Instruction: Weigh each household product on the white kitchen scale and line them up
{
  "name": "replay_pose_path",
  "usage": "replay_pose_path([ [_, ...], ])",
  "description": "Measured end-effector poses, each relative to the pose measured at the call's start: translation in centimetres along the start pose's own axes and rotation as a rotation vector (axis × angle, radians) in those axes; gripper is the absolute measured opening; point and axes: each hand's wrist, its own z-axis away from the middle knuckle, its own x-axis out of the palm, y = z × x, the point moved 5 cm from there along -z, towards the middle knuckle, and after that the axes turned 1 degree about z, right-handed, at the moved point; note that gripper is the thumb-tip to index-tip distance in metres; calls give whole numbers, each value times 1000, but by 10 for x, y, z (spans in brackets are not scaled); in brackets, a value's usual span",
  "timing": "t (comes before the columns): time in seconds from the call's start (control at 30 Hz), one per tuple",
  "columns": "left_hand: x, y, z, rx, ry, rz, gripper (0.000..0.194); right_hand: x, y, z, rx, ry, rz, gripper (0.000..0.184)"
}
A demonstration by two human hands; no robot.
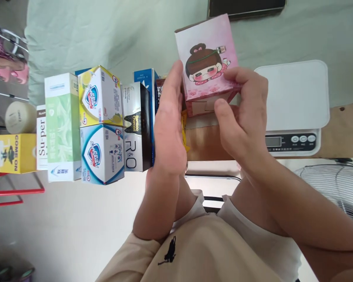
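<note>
A pink cardboard box (207, 58) with a cartoon girl on its top face is tilted above the table's near side. My right hand (245, 105) grips its right near corner, fingers on the top face and thumb at the near side. Along the box's left side my left hand (170, 125) is held flat and on edge, fingers straight; whether it presses on the box I cannot tell. Left of that hand stand a silver and black box (133, 125), a yellow Safeguard soap box (100, 96), a blue and white Safeguard box (101, 152) and a green and white box (61, 125).
A white kitchen scale (292, 96) is right of my right hand. At the far edge lies a black object (247, 8). A yellow box (11, 152) and a cream-coloured roll (20, 116) are at the far left. A fan (335, 188) stands by my right arm.
</note>
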Motion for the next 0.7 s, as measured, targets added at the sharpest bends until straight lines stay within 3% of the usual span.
replay_pose_path([
  [0.27,0,0,-1,131,13,61,46,0,-1,0,31,-9,-35,37],
  [0.3,1,2,0,184,43,53,43,-2,-1,1,27,-13,-45,38],
  [0.47,4,19,22,613,423,65,27,-30,-4,8,-2,-41,-104,36],
  [0.5,10,20,25,650,423,48,28,-40,-3,9,-10,-13,-120,35],
  [0.6,40,20,27,670,273,-39,34,-74,5,14,-63,105,-137,31],
  [0.7,77,11,24,607,100,-72,35,-110,18,14,-78,233,-122,25],
])
